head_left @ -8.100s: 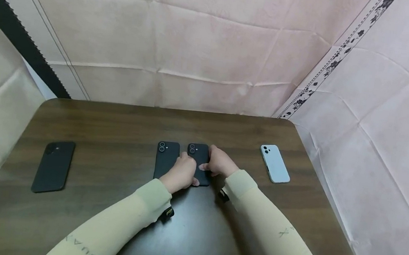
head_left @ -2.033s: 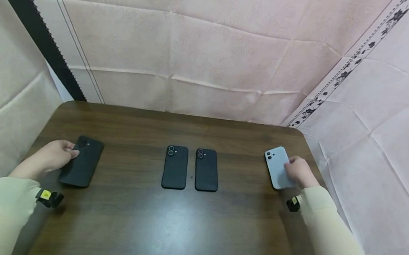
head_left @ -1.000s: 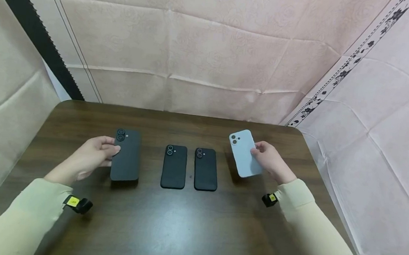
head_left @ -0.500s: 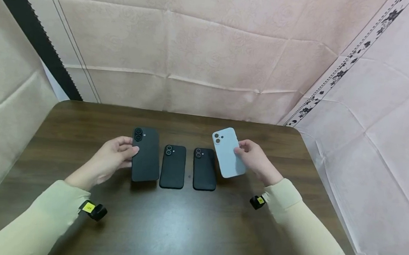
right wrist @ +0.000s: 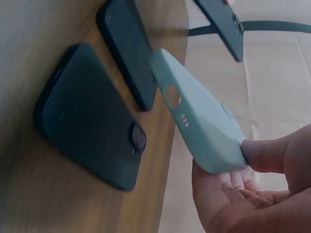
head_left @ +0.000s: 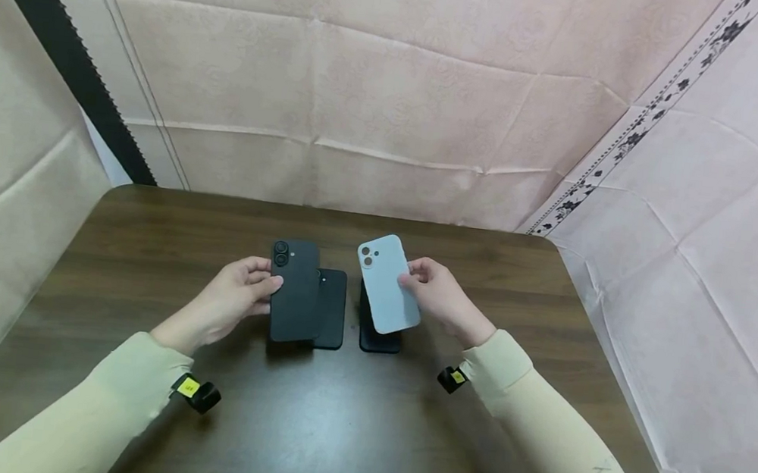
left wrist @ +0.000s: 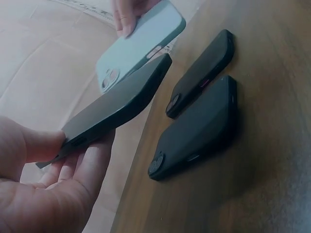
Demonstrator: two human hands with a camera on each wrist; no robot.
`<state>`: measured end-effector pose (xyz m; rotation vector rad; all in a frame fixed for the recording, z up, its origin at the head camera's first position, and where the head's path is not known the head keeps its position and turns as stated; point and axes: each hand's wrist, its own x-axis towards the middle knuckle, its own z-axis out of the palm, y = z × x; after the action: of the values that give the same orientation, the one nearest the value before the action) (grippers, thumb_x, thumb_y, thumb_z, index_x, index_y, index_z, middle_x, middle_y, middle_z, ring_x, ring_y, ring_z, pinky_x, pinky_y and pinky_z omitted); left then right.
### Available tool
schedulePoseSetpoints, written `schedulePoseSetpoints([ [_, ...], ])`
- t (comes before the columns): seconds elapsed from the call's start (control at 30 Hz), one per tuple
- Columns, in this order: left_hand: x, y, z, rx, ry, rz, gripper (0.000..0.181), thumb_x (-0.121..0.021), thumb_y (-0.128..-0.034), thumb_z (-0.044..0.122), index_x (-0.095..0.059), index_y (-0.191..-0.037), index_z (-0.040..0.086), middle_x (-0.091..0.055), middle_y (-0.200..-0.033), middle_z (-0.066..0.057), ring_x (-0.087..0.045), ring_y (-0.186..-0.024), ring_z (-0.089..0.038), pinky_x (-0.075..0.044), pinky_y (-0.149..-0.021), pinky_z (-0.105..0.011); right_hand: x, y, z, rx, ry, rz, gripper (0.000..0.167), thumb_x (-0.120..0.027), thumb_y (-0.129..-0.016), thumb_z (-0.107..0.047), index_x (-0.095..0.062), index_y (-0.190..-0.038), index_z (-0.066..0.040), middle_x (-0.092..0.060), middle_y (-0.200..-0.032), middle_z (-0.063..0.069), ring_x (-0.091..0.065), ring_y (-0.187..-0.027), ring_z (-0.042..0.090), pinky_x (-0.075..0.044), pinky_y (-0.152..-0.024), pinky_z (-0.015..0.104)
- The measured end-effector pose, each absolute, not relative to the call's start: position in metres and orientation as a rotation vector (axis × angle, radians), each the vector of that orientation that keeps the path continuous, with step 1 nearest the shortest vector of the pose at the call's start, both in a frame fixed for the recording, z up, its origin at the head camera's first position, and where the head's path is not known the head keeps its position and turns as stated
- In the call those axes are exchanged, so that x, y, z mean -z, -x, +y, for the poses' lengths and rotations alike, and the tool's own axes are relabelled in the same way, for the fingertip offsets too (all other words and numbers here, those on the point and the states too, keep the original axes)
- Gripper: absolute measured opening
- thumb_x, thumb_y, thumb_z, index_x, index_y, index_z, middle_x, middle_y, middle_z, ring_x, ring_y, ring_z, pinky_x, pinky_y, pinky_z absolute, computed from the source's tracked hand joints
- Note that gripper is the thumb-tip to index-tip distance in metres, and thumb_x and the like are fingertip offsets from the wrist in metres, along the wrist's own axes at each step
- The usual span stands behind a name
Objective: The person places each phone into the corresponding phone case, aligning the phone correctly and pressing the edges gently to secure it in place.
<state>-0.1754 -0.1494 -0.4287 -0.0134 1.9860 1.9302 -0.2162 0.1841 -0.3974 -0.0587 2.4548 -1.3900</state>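
My left hand [head_left: 225, 298] pinches the left side of a black phone case [head_left: 292, 297], thumb on its back and fingers underneath. It is held above the table, partly covering one black phone [head_left: 330, 319]. My right hand [head_left: 443, 296] holds a light blue phone case [head_left: 387, 291] by its right edge, tilted over a second black phone [head_left: 377, 342]. Camera holes show in the blue case, and the right wrist view shows a port opening in its end. Both phones lie back-up, side by side, with a narrow gap; the left wrist view shows their lenses [left wrist: 156, 164].
The brown wooden table [head_left: 319, 429] has rounded far corners. Pale cloth [head_left: 378, 99] hangs behind it, and more white cloth [head_left: 722, 300] lies along the right side. A small black device [head_left: 202, 396] is strapped to each wrist.
Both hands left the two phones, picked up the black case at left and the blue case at right, and carried them inward over the phones. The phones stay on the table.
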Motion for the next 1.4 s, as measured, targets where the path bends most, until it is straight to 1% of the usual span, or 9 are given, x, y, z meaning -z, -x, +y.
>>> schedulePoseSetpoints([
  [0.2,0.434,0.175,-0.143,-1.937,0.020,1.957,0.050,-0.058,-0.0990,0.022,-0.036,-0.138,-0.001,-0.052,-0.130,-0.021,-0.059,-0.108,-0.027,-0.053,-0.087,-0.038,0.397,0.213,0.178,1.539,0.132,2.247,0.026,-0.056,-0.100,-0.019,-0.052,-0.120,-0.003,-0.064,-0.113,0.014,-0.062,-0.102,0.025,-0.053,-0.085,0.044],
  [0.37,0.435,0.175,-0.137,-1.973,0.005,1.933,0.044,-0.057,-0.0992,0.020,-0.039,-0.134,-0.001,-0.054,-0.126,-0.021,-0.060,-0.106,-0.027,-0.054,-0.086,-0.038,0.396,0.211,0.172,1.593,0.169,2.157,0.025,-0.056,-0.099,-0.018,-0.051,-0.118,-0.002,-0.065,-0.113,0.013,-0.062,-0.101,0.025,-0.051,-0.088,0.047],
  [0.47,0.435,0.175,-0.133,-1.988,0.006,1.927,0.042,-0.058,-0.0990,0.019,-0.040,-0.132,0.000,-0.054,-0.126,-0.020,-0.059,-0.106,-0.028,-0.054,-0.086,-0.039,0.397,0.209,0.167,1.612,0.201,2.103,0.025,-0.056,-0.099,-0.017,-0.051,-0.118,-0.001,-0.065,-0.114,0.013,-0.062,-0.102,0.025,-0.051,-0.089,0.046],
  [0.7,0.433,0.173,-0.129,-1.977,-0.004,1.942,0.045,-0.060,-0.0975,0.022,-0.041,-0.133,0.003,-0.054,-0.128,-0.018,-0.056,-0.110,-0.029,-0.053,-0.088,-0.040,0.402,0.207,0.156,1.663,0.210,2.007,0.024,-0.056,-0.099,-0.012,-0.051,-0.119,0.000,-0.066,-0.112,0.014,-0.063,-0.099,0.025,-0.053,-0.087,0.040],
  [0.97,0.429,0.170,-0.126,-2.027,-0.032,1.884,0.048,-0.062,-0.0962,0.024,-0.041,-0.135,0.004,-0.053,-0.132,-0.018,-0.057,-0.113,-0.030,-0.052,-0.089,-0.040,0.406,0.206,0.151,1.700,0.185,1.969,0.024,-0.055,-0.100,-0.013,-0.050,-0.119,0.001,-0.066,-0.112,0.015,-0.064,-0.098,0.027,-0.053,-0.086,0.043],
  [1.23,0.427,0.169,-0.120,-2.062,-0.053,1.852,0.046,-0.062,-0.0964,0.022,-0.042,-0.133,0.004,-0.054,-0.128,-0.018,-0.058,-0.110,-0.029,-0.052,-0.089,-0.039,0.409,0.204,0.149,1.622,0.172,2.021,0.023,-0.056,-0.100,-0.016,-0.052,-0.117,-0.002,-0.067,-0.113,0.012,-0.064,-0.101,0.026,-0.054,-0.085,0.043],
  [1.4,0.426,0.170,-0.115,-2.065,-0.037,1.849,0.048,-0.062,-0.0964,0.023,-0.040,-0.136,0.004,-0.052,-0.130,-0.018,-0.056,-0.112,-0.029,-0.052,-0.089,-0.040,0.411,0.203,0.145,1.609,0.193,2.015,0.024,-0.056,-0.099,-0.017,-0.052,-0.118,-0.003,-0.066,-0.114,0.012,-0.065,-0.101,0.026,-0.054,-0.085,0.043],
])
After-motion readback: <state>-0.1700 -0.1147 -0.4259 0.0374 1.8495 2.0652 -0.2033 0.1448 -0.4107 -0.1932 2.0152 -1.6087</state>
